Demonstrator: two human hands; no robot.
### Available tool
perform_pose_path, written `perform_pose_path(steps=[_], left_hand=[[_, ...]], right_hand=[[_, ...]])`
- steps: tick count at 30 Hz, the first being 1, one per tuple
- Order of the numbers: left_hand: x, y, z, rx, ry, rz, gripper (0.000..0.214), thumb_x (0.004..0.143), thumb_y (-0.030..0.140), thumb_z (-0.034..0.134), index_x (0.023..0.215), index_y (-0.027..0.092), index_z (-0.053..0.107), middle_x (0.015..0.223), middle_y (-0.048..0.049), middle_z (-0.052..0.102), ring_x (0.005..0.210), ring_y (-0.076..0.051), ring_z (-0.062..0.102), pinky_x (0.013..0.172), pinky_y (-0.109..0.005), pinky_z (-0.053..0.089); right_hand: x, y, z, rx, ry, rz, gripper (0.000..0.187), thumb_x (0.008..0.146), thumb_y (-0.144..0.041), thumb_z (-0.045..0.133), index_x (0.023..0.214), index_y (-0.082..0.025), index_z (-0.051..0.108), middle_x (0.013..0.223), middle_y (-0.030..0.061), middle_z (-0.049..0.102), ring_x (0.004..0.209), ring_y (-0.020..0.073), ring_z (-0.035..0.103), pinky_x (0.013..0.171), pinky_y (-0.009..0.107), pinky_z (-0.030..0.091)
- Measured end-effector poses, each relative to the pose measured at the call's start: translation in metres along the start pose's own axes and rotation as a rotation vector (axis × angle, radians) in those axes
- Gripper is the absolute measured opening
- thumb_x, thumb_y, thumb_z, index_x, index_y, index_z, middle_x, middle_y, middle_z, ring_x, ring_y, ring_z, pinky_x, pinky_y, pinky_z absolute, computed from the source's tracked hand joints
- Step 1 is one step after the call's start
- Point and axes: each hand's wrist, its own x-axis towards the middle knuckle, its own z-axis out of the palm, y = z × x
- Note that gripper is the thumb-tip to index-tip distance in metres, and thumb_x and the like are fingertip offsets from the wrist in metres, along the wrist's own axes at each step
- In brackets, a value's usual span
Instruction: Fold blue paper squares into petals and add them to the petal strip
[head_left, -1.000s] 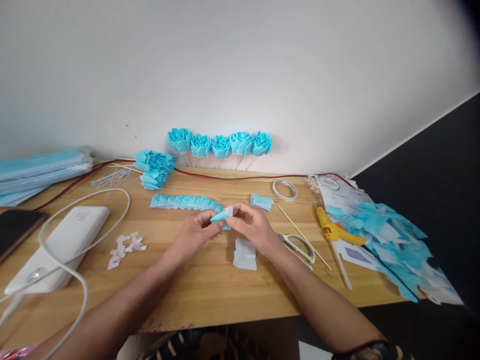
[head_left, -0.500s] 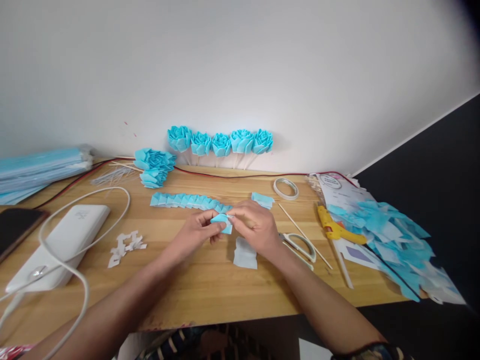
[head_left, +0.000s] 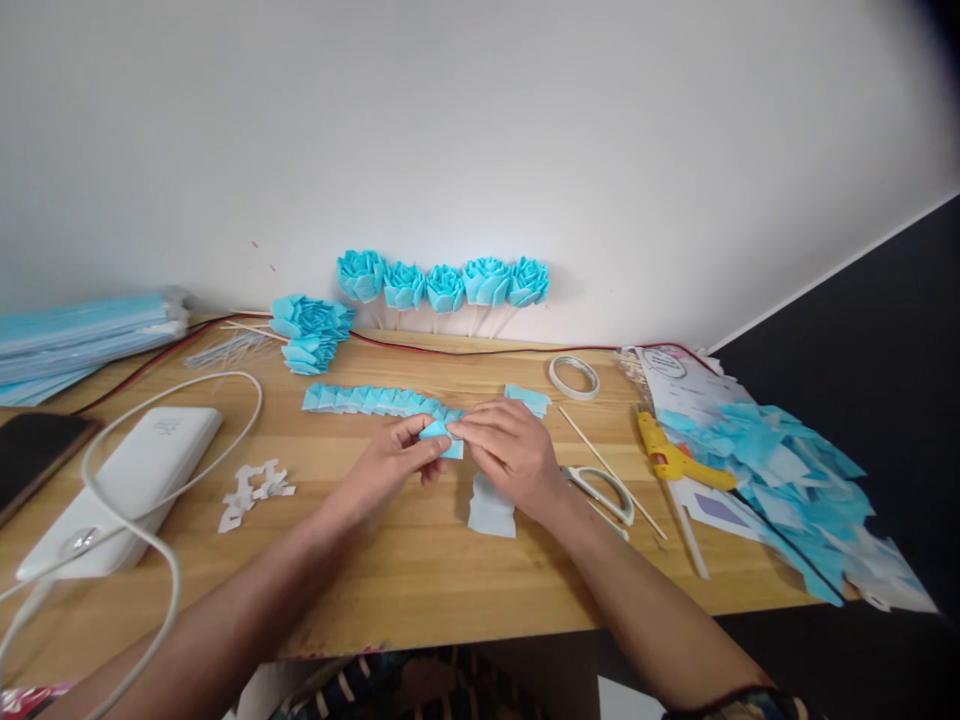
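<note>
Between my two hands is a small piece of blue crepe paper (head_left: 452, 449), partly folded. My left hand (head_left: 394, 455) pinches its left side between thumb and fingers. My right hand (head_left: 512, 450) has its fingertips closed on the paper's upper right edge. Just behind them, a row of folded blue petals (head_left: 367, 400) lies overlapped on the table. One flat pale blue paper piece (head_left: 493, 508) is below my right hand, and another blue piece (head_left: 528, 400) lies beyond it.
Blue paper flowers on sticks (head_left: 444, 287) lean on the wall; more flowers (head_left: 311, 325) lie left. To the right are scissors (head_left: 609, 490), a tape roll (head_left: 574, 377), a yellow glue gun (head_left: 667, 455) and loose blue paper (head_left: 787, 480). A white power bank (head_left: 142, 480) with a cable stands left.
My right fingers have shifted slightly and press closer over the paper's upper edge, which now looks more folded. My left hand keeps its pinch.
</note>
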Motion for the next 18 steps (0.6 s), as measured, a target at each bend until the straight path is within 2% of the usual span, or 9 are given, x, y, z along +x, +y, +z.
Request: perform_pose_path(steps=[14, 16, 18], left_hand=[[0.0023, -0.0059, -0.0007, 0.009, 0.007, 0.01, 0.029, 0.082, 0.041, 0.062, 0.07, 0.017, 0.052, 0.058, 0.0039, 0.056, 0.052, -0.009, 0.048, 0.057, -0.023, 0.038], [0.0023, -0.0068, -0.001, -0.008, 0.02, 0.013, 0.027, 0.082, 0.039, 0.063, 0.07, 0.017, 0.053, 0.057, 0.0043, 0.056, 0.051, -0.009, 0.047, 0.056, -0.023, 0.038], [0.0022, -0.0068, -0.0013, -0.019, 0.042, 0.018, 0.024, 0.082, 0.036, 0.062, 0.071, 0.017, 0.054, 0.056, 0.0048, 0.055, 0.051, -0.008, 0.046, 0.055, -0.022, 0.038]], right_hand=[[0.0007, 0.0001, -0.0016, -0.035, 0.013, -0.032, 0.031, 0.089, -0.012, 0.05, 0.107, -0.029, 0.068, 0.094, 0.0032, 0.073, 0.093, 0.0199, 0.063, 0.082, 0.039, 0.047], [0.0001, -0.0011, -0.0006, 0.005, 0.0, -0.008, 0.033, 0.089, -0.011, 0.049, 0.109, -0.029, 0.067, 0.096, 0.0032, 0.073, 0.093, 0.02, 0.063, 0.082, 0.039, 0.047], [-0.0002, -0.0036, -0.0003, 0.085, 0.009, 0.09, 0.036, 0.089, -0.011, 0.047, 0.115, -0.029, 0.063, 0.098, 0.0031, 0.072, 0.093, 0.0194, 0.064, 0.084, 0.039, 0.047]])
